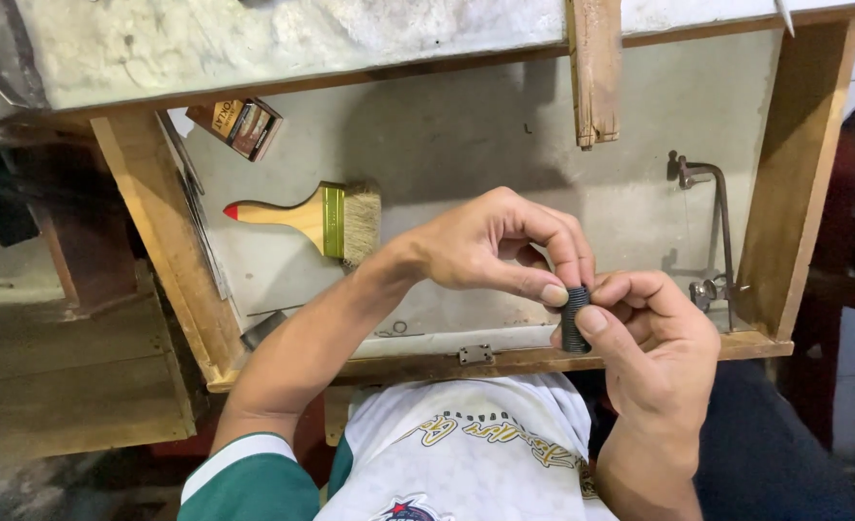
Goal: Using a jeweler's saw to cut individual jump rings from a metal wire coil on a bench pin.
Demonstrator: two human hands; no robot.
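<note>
the shallow wooden drawer (172,260) stands pulled open toward the person, its pale floor mostly bare. inside it lie a paint brush (316,220) with a wooden handle, red tip and green-gold band, resting near the left wall with its bristles pointing right; a small brown box (241,125) tucked into the far left corner; and a bent metal crank (715,227) lying along the right wall. a small metal latch (475,355) sits on the drawer's near edge. above that near edge, just right of its middle, both hands meet around a short dark ribbed cylinder (574,318), which is held upright. the left hand (490,246) pinches its top between thumb and fingertips, and the right hand (654,338) grips its lower side with the thumb pressed against it, the other fingers curled behind. a wooden slat (596,68) hangs down over the far side of the drawer. the widest open room lies in the middle of the drawer floor, between the brush and the crank; the hands hover close to the near rim, above the person's white and green shirt (447,453).
</note>
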